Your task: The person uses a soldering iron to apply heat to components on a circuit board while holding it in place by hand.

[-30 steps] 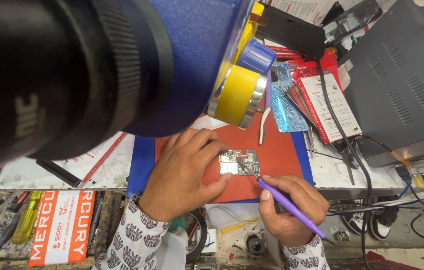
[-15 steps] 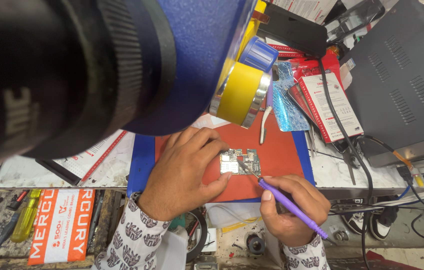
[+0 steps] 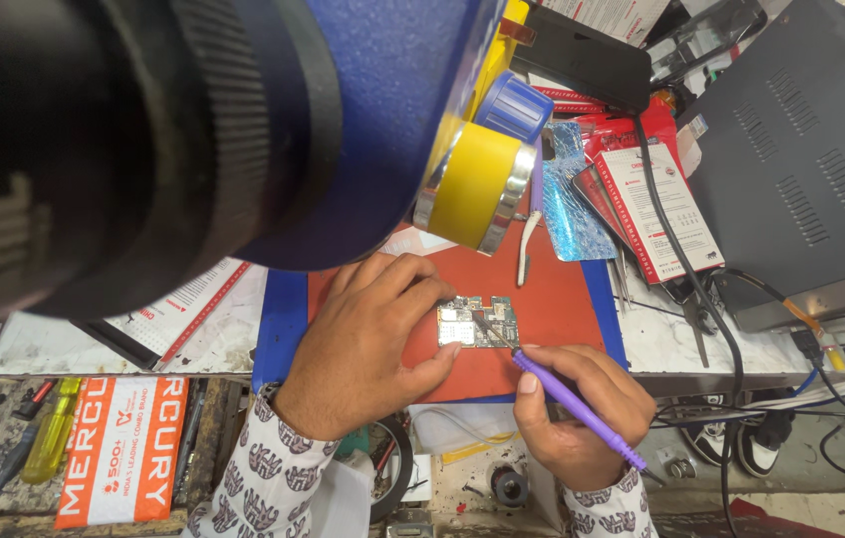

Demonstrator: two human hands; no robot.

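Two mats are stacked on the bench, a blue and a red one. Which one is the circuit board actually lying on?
The red mat. The circuit board lies on it, steadied by the left hand; the blue mat only shows as a border around it.

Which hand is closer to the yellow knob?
Left. The left hand lies just below the yellow knob, fingers on the circuit board. The right hand sits lower, holding the purple tool.

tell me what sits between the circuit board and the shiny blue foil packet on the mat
In the head view, only bare red mat and a small white tool lie between the circuit board and the foil packet.
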